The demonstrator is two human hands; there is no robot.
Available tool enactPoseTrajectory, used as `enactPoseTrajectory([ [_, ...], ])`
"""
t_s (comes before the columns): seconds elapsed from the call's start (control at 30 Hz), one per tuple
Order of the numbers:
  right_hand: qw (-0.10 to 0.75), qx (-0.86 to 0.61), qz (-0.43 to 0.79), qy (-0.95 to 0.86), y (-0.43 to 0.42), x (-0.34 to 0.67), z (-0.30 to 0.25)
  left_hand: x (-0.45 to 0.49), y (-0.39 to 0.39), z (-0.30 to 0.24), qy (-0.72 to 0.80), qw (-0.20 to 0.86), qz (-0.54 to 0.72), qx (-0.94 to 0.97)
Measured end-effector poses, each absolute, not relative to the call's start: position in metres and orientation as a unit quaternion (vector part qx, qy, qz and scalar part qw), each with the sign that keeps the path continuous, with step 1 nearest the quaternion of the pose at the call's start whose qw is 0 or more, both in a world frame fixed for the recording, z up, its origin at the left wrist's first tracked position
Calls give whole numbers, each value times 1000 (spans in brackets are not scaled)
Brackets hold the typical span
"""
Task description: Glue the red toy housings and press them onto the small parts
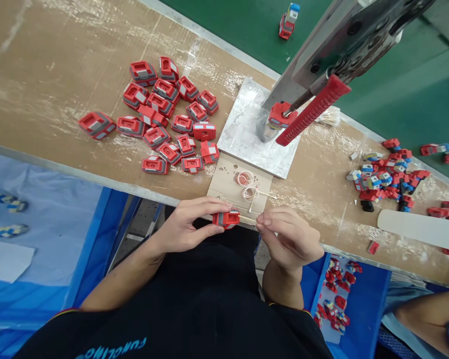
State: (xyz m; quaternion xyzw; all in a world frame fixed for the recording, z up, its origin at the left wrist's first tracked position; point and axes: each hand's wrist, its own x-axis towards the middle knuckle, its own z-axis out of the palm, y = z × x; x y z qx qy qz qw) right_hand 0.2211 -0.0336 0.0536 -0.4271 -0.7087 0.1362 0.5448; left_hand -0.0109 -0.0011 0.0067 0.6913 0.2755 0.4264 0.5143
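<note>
Between its thumb and fingers, my left hand [192,222] grips a red toy vehicle body [226,219] with grey trim, just off the table's front edge. My right hand [290,234] pinches a thin cotton swab [248,219], its far end at the right side of the toy body. Beyond my hands, a piece of cardboard [224,182] with dark stains bears two small round cups, a farther one [245,178] with reddish stuff and a nearer one [250,193]. More swabs [267,194] lie at the nearer cup.
A lever press with a red handle [314,109] stands on a metal plate [243,124], over a red toy piece [280,117]. Several red bodies [166,89] lie left; assembled toys [385,172] are piled right. Blue bins [362,304] flank me. A co-worker's arm [430,314] shows at lower right.
</note>
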Motion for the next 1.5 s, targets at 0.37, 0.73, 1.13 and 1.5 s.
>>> enactPoseTrajectory([
  [0.37, 402, -504, 109, -757, -7, 249, 21, -8, -3, -8, 283, 655, 445, 541],
  [0.73, 552, -460, 153, -678, -24, 237, 42, -6, 0, -10, 294, 624, 441, 575],
  [1.13, 546, -411, 193, -704, -21, 212, 44, -6, 3, -3, 283, 561, 441, 641],
  [1.5, 531, -428, 166, -712, -22, 218, 44, -8, 4, 4, 290, 521, 449, 666],
])
